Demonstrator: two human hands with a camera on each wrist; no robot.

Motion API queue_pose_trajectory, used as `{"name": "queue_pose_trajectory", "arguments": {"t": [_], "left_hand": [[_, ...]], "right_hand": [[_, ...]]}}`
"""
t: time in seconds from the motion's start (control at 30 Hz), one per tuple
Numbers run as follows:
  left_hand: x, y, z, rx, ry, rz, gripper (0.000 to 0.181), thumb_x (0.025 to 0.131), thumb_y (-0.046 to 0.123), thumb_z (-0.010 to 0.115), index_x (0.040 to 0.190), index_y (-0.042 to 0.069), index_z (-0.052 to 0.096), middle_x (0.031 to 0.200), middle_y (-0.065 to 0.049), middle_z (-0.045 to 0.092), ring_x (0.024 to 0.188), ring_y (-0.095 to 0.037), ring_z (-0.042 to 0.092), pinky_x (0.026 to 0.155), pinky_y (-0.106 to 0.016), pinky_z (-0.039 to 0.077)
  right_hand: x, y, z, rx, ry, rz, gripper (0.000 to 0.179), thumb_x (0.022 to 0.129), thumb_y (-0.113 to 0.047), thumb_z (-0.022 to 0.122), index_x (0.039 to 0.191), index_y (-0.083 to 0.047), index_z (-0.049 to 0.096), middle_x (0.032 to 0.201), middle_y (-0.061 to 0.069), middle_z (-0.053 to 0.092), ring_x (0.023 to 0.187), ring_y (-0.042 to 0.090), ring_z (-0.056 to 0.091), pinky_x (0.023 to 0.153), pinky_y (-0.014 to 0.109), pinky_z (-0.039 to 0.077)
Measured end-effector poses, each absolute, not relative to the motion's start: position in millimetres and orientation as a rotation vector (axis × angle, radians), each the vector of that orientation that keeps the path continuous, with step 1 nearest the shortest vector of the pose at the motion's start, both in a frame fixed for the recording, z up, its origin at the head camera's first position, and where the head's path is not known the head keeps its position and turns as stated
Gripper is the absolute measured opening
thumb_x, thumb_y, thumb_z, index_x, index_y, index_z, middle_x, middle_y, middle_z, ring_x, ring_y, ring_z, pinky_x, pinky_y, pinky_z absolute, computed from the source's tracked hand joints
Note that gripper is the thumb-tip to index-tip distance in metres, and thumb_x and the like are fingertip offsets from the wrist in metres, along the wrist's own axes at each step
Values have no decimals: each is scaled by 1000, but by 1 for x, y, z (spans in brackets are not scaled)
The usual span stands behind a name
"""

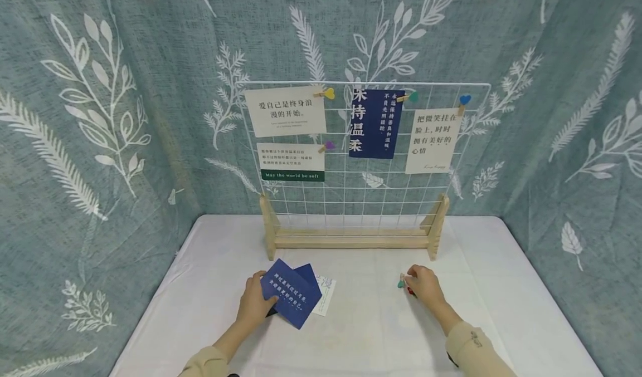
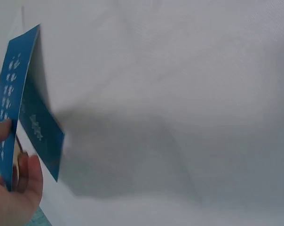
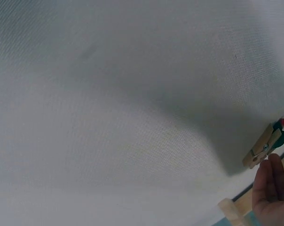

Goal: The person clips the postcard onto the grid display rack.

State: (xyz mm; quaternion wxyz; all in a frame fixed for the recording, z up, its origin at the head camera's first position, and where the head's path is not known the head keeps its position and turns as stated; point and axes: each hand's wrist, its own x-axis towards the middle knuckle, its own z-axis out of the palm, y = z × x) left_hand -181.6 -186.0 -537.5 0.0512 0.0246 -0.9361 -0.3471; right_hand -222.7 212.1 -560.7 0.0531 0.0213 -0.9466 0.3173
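Note:
My left hand (image 1: 254, 300) pinches a blue card (image 1: 291, 293) with white writing, thumb on its face and fingers behind. Behind that card a second blue card (image 2: 41, 129) shows, close to the curled fingers in the left wrist view. A white card (image 1: 326, 296) with writing lies partly covered on the table. My right hand (image 1: 425, 287) is down at the table among small wooden clothespins. One clothespin (image 3: 264, 147) has a green decoration and sits right at the fingertips; a red decoration (image 1: 411, 291) shows beneath the hand. I cannot tell whether the fingers grip a clothespin.
Behind the hands stands a white wire grid (image 1: 371, 193) on a wooden base (image 1: 351, 242). Two cream cards, one white-and-green card (image 1: 292, 162) and a blue card (image 1: 376, 123) hang there, with heart clothespins beside them. Patterned curtains (image 1: 115, 171) enclose the white table (image 1: 361, 332).

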Motion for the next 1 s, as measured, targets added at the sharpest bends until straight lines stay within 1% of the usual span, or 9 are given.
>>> {"name": "queue_pose_trajectory", "arguments": {"t": [0.1, 0.2, 0.3, 0.37, 0.47, 0.53, 0.6, 0.73, 1.0], "left_hand": [[-182, -187, -532, 137, -2803, -1333, 61, 77, -7, 67, 129, -13, 37, 103, -36, 55, 74, -34, 65, 66, -44, 56], [-183, -188, -528, 180, -2772, -1606, 54, 80, -11, 62, 128, -16, 36, 96, -32, 57, 62, -21, 64, 57, -32, 58], [-184, -187, -524, 171, -2771, -1739, 43, 82, -10, 58, 121, -18, 40, 95, -28, 57, 67, -16, 64, 60, -29, 58], [-184, -185, -521, 158, -2795, -1720, 35, 83, -8, 57, 114, -16, 45, 93, -26, 59, 69, -16, 63, 62, -30, 58], [-184, -182, -516, 132, -2820, -1682, 20, 86, -4, 55, 103, -12, 49, 89, -22, 61, 70, -16, 63, 63, -31, 58], [-183, -179, -512, 121, -2831, -1677, 13, 88, -3, 54, 98, -9, 50, 85, -18, 61, 67, -16, 61, 61, -31, 58], [-181, -175, -509, 115, -2840, -1681, 9, 89, -3, 54, 95, -7, 50, 83, -16, 61, 64, -14, 59, 58, -30, 57], [-179, -170, -504, 112, -2850, -1760, 10, 89, -3, 55, 96, -7, 50, 84, -16, 61, 62, -14, 60, 57, -32, 57], [-182, -166, -494, -50, -2852, -1960, 11, 87, -6, 57, 89, -6, 46, 92, -22, 66, 75, -24, 70, 69, -36, 59]], "right_hand": [[-224, 209, -559, 24, -2895, 1028, 15, 84, -6, 63, 87, 8, 64, 77, 16, 65, 70, 23, 60, 66, 36, 53], [-225, 207, -558, -5, -2906, 1035, 16, 85, -8, 64, 84, 7, 63, 70, 11, 62, 63, 16, 55, 59, 28, 48], [-225, 206, -558, -14, -2909, 1019, 18, 84, -9, 66, 77, 6, 60, 68, 10, 58, 60, 15, 52, 56, 26, 45], [-226, 204, -558, -6, -2927, 983, 21, 82, -11, 69, 76, 6, 59, 71, 12, 56, 62, 17, 52, 57, 28, 46], [-229, 201, -560, -3, -2982, 881, 27, 79, -17, 73, 79, 6, 58, 78, 14, 54, 71, 25, 54, 67, 39, 50], [-230, 198, -562, -24, -3010, 829, 31, 78, -21, 73, 81, 5, 58, 81, 16, 54, 78, 30, 53, 73, 47, 49], [-230, 195, -564, -59, -3026, 805, 31, 78, -23, 73, 82, 3, 57, 84, 17, 53, 83, 33, 53, 76, 52, 46], [-226, 188, -563, -103, -3005, 785, 30, 77, -21, 72, 80, 2, 53, 85, 18, 51, 84, 35, 50, 75, 51, 44], [-220, 185, -559, -132, -2948, 800, 18, 81, -9, 63, 76, 4, 51, 83, 18, 47, 81, 33, 46, 74, 49, 43]]}}
